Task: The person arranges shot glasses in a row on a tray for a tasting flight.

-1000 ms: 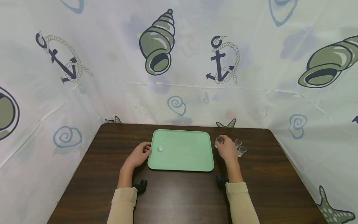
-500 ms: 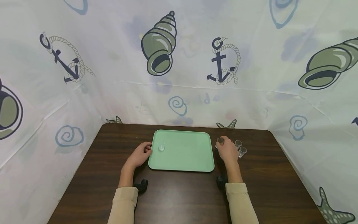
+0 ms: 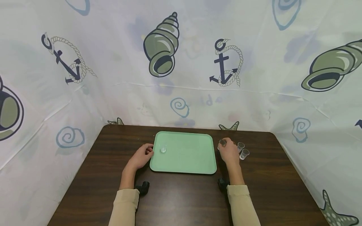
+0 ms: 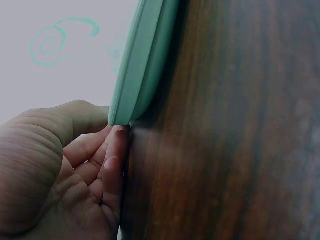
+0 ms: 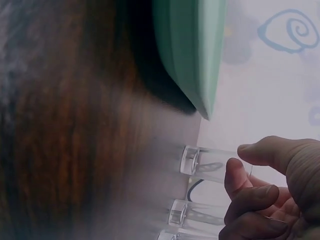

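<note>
A pale green tray (image 3: 183, 161) lies on the dark wooden table, with one small clear shot glass (image 3: 163, 148) standing near its left end. My left hand (image 3: 141, 156) holds the tray's left edge; in the left wrist view the thumb (image 4: 87, 117) lies at the rim and the other fingers curl beneath it. Just right of the tray, my right hand (image 3: 230, 152) pinches another shot glass (image 5: 210, 164) near its mouth between thumb and fingers. This glass is upright, its base close to the tabletop. Two more shot glasses (image 3: 240, 146) (image 3: 244, 153) stand right beside that hand.
The brown table (image 3: 181, 201) ends at a back edge just behind the tray. White cloth (image 3: 198, 103) printed with shells and anchors hangs behind and at both sides. Black wrist cameras (image 3: 142, 188) sit on the inner side of each forearm.
The head view has shifted slightly. Both hands keep nearly the same place and hold, and the two glasses on the right appear slightly closer to the right hand.
</note>
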### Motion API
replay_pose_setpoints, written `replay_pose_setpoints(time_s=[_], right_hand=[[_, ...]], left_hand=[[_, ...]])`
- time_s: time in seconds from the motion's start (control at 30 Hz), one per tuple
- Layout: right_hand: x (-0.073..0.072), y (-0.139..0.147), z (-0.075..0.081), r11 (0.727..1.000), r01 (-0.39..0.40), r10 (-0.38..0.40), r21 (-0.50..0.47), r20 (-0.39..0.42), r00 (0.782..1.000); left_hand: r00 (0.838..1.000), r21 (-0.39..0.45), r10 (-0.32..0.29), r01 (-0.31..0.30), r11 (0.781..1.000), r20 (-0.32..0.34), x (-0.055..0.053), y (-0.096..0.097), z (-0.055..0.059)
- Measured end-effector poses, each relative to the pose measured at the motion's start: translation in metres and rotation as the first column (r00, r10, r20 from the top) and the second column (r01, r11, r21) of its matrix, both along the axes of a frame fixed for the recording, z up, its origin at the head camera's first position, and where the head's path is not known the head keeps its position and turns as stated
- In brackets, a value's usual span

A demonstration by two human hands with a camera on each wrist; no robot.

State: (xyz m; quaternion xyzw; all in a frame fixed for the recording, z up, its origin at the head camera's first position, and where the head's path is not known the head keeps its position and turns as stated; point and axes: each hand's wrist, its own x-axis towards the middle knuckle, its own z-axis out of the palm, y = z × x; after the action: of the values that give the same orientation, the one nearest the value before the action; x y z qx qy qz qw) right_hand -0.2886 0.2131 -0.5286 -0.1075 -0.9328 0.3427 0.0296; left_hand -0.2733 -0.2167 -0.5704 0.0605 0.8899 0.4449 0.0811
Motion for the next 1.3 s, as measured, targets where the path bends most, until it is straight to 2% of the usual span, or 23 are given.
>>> replay_pose_setpoints(time_s=[0.4, 0.9, 1.3], right_hand=[[0.0, -0.002, 0.002, 0.999, 0.036, -0.037, -0.016, -0.064, 0.997], [0.003, -0.009, 0.0, 0.996, 0.084, -0.082, 0.02, -0.11, 0.991], [0.009, -0.03, -0.007, 0.997, 0.071, -0.063, 0.037, -0.194, 0.979]], left_hand=[[1.0, 0.006, 0.017, -0.017, 1.0, -0.005, 0.001, -0.001, 0.0], [1.0, 0.008, 0.016, -0.016, 1.0, -0.003, 0.001, 0.0, -0.001], [1.0, 0.005, 0.02, -0.02, 1.0, -0.002, 0.002, 0.0, 0.0]])
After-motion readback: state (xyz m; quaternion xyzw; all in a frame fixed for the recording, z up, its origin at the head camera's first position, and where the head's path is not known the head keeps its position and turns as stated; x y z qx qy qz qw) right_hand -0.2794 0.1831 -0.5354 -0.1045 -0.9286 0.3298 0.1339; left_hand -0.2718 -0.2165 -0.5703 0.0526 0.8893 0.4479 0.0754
